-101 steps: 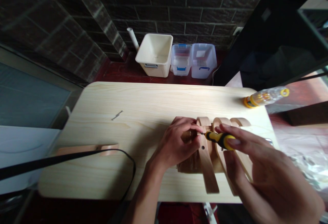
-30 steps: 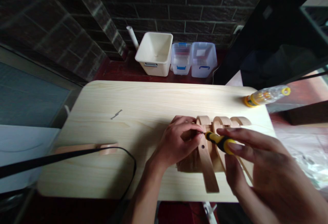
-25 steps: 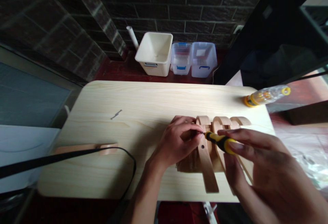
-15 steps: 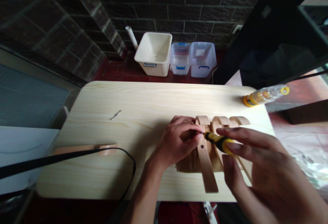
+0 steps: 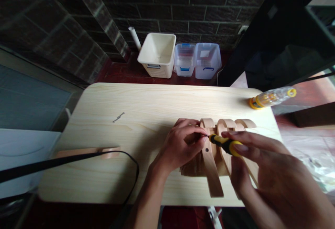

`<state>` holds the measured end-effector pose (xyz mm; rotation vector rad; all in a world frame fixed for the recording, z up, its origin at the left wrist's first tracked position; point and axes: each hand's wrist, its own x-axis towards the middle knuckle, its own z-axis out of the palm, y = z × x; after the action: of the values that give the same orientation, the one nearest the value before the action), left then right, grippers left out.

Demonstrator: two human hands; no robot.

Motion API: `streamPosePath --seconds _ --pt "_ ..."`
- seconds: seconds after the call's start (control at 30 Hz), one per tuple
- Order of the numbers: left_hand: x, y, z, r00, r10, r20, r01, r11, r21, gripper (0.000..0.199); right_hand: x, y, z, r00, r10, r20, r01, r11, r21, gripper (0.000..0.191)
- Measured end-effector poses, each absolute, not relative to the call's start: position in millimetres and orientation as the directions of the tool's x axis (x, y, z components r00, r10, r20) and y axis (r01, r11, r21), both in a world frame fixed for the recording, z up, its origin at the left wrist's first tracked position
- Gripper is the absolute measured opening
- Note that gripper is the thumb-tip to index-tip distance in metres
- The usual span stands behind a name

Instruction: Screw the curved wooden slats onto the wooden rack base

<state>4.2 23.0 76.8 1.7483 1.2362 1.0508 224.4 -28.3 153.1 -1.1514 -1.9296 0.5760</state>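
Observation:
My right hand [image 5: 277, 173] grips a yellow and black screwdriver [image 5: 222, 143], its shaft pointing left. At its tip, the thumb and fingertips of my left hand [image 5: 180, 143] are pinched on a small dark screw, mostly hidden by the fingers. Both hands are over a curved wooden strip [image 5: 213, 176] with a dark hole in it. This strip hooks over at its far end and lies across a brown block [image 5: 191, 168], partly covered by my left hand. More hooked wooden strips [image 5: 226, 123] stand to the right, partly behind my right hand.
Two thin dark screws [image 5: 118, 117] lie on the pale table [image 5: 146, 100] at left. Another wooden piece [image 5: 111, 153] and a black strap [image 5: 65, 161] are nearer. A clear, yellow-capped bottle-shaped case [image 5: 272, 98] stands at the back right corner. Bins [image 5: 157, 70] sit behind the table.
My right hand's fingers and thumb have shifted slightly around the screwdriver handle, the thumb moving a little right. My left hand and the wooden strips hold almost the same place.

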Motion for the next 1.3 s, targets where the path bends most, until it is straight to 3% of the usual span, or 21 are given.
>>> streamPosePath --seconds 0.2,0.63,1.07,1.3 --pt "3.0 21.9 77.1 0.204 0.96 0.189 0.357 -0.253 0.899 0.019 223.6 -27.9 153.8 -0.289 0.87 0.4 0.548 0.493 -0.676 0.05" --pt "3.8 22.8 78.1 0.206 0.961 0.187 0.383 -0.255 0.888 0.019 217.0 -31.9 150.3 -0.129 0.91 0.395 0.506 0.403 -0.763 0.041" --pt "5.9 21.7 78.3 0.188 0.959 0.212 0.394 -0.272 0.878 0.017 217.2 -37.4 145.5 -0.121 0.904 0.41 0.428 0.421 -0.8 0.047" --pt "8.6 15.1 75.3 0.224 0.938 0.266 0.451 -0.342 0.825 0.016 224.1 -38.5 143.4 -0.116 0.871 0.478 0.454 0.474 -0.755 0.046"
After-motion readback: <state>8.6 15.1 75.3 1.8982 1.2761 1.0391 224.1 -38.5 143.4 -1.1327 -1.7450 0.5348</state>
